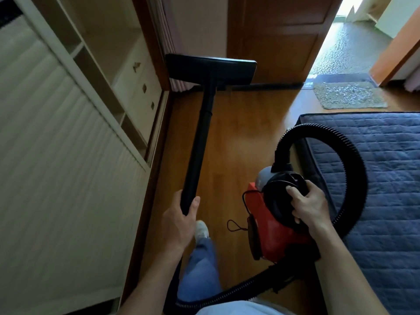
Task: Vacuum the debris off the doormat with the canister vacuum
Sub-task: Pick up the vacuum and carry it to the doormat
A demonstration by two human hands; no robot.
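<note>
My left hand [181, 220] grips the lower end of the black vacuum wand [200, 142], whose wide black floor nozzle [210, 68] is raised ahead, above the wooden floor. My right hand [308, 206] holds the black handle of the red canister vacuum [270, 228], carried off the floor. The ribbed black hose [354, 164] loops from the canister's top around to the right and back under my arm. The grey doormat [347, 95], speckled with pale debris, lies far ahead at the right by the open doorway.
A white shelving unit [75, 133] lines the left side. A blue quilted mattress [386, 169] covers the floor at right. A wooden door panel [277, 37] stands ahead. My leg and shoe [201, 233] are on the wooden floor strip [238, 133] between them.
</note>
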